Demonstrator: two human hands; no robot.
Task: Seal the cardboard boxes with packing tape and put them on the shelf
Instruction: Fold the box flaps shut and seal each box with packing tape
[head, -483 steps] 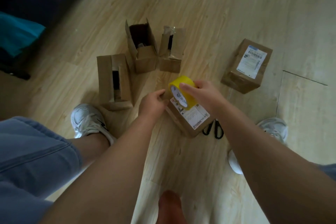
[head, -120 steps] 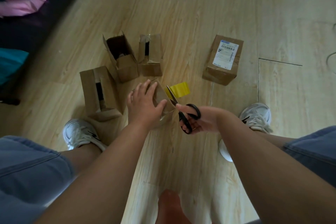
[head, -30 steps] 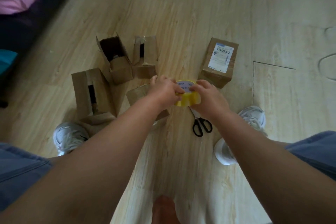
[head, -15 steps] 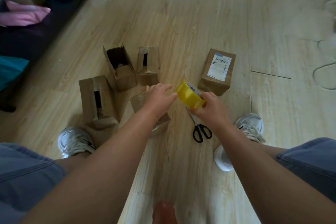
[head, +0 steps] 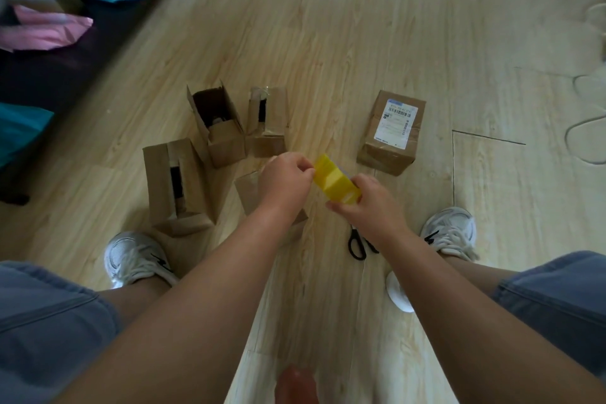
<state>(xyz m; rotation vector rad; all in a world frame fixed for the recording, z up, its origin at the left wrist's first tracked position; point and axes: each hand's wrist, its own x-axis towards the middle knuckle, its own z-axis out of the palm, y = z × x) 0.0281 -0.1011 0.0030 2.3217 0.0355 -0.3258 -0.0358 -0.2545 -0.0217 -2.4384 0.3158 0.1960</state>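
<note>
My right hand (head: 369, 205) grips the yellow roll of packing tape (head: 336, 184) above the floor. My left hand (head: 285, 179) pinches the tape's free end at the roll's upper left. Under my left hand lies a small brown cardboard box (head: 249, 190), mostly hidden by the hand and forearm. Three more cardboard boxes stand open on the wooden floor: one at the left (head: 175, 185), one behind it (head: 218, 123), one beside that (head: 267, 121). A closed box with a white shipping label (head: 392, 133) lies to the right.
Black scissors (head: 359, 243) lie on the floor below my right hand. My white sneakers (head: 136, 257) (head: 451, 233) flank the work spot. A dark low shelf (head: 49, 65) with pink and teal parcels runs along the far left. A white cable (head: 587, 128) loops at the right edge.
The scissors were put down and the tape roll picked up. Over the last second the roll was lifted and tilted, and my left hand now pinches its free end.
</note>
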